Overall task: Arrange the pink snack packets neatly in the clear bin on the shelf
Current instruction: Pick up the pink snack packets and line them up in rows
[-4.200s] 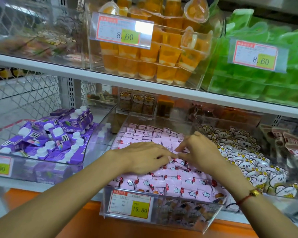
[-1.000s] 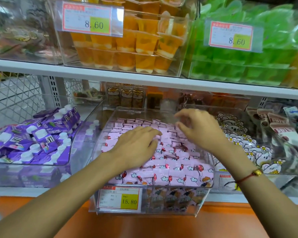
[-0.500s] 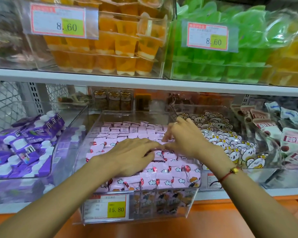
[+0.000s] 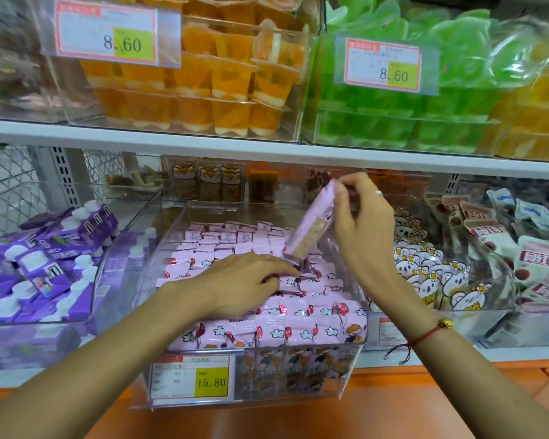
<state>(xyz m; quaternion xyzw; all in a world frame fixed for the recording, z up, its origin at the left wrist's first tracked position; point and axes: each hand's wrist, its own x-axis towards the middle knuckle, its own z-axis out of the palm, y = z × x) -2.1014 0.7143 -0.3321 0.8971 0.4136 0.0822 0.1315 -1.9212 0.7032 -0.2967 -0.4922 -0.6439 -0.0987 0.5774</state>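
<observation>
A clear bin on the lower shelf holds rows of pink snack packets with cloud and balloon prints. My right hand pinches one pink packet by its top end and holds it tilted above the back right of the bin. My left hand lies flat on the packets in the middle of the bin, its fingers pressing down on them. A price tag reading 15.80 hangs on the bin's front.
A bin of purple cartons stands to the left. To the right sits a bin of bear-print packets, then white and red packets. The shelf above carries orange jelly cups and green jelly cups.
My right hand has lifted one pink packet up out of the bin and tilted it. My left hand stays pressed on the packets. The view has moved closer.
</observation>
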